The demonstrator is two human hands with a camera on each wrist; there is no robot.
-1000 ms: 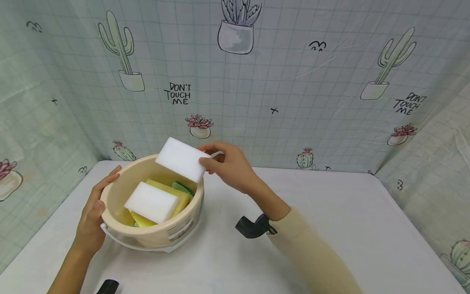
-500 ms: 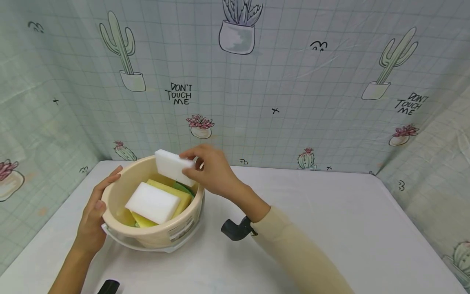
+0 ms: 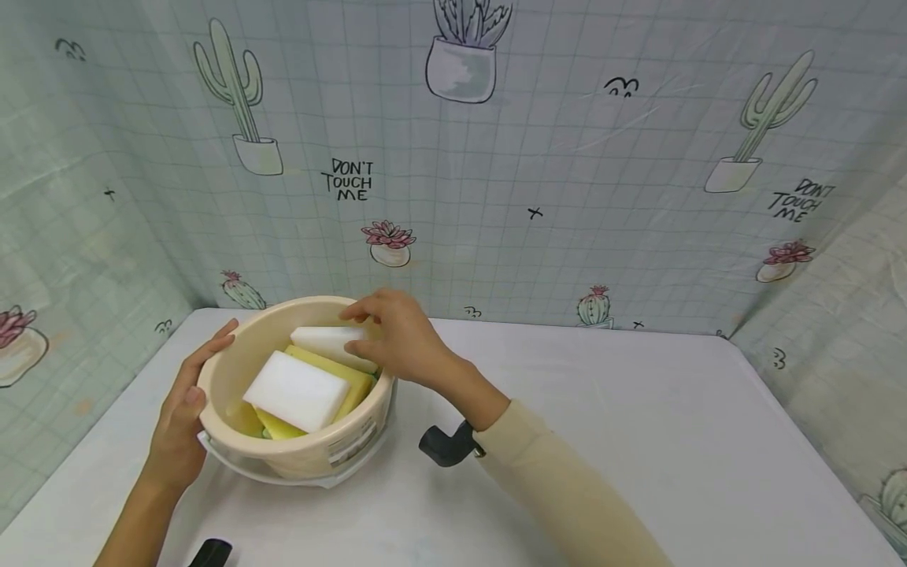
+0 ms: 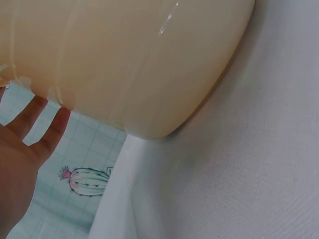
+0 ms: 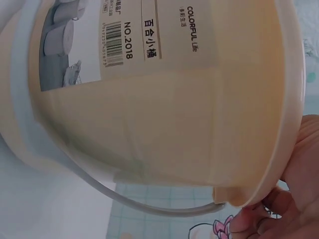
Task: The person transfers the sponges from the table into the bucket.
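A cream plastic bucket [image 3: 298,449] stands on the left of the table, tilted slightly in the head view. My left hand [image 3: 179,417] rests against its outer left side, and the left wrist view shows straight fingers [image 4: 52,132] touching the wall. Inside lie a white sponge block [image 3: 296,391] on top of a yellow sponge [image 3: 354,384], and a second white sponge block [image 3: 326,343] behind them. Over the bucket's right rim hovers my right hand [image 3: 404,339], thumb and fingers apart beside that second block. Whether the thumb still touches it, I cannot tell.
A pale handle [image 3: 269,476] hangs low around the bucket's front. The white-covered table [image 3: 602,441] stretches to the right. Behind it hangs a cactus-print cloth [image 3: 468,181], which also covers both sides. A printed label [image 5: 149,40] is stuck to the bucket.
My right hand has moved left and slightly down to the bucket, and the white sponge block it pinched has dropped inside. The left hand has stayed at the bucket's side.
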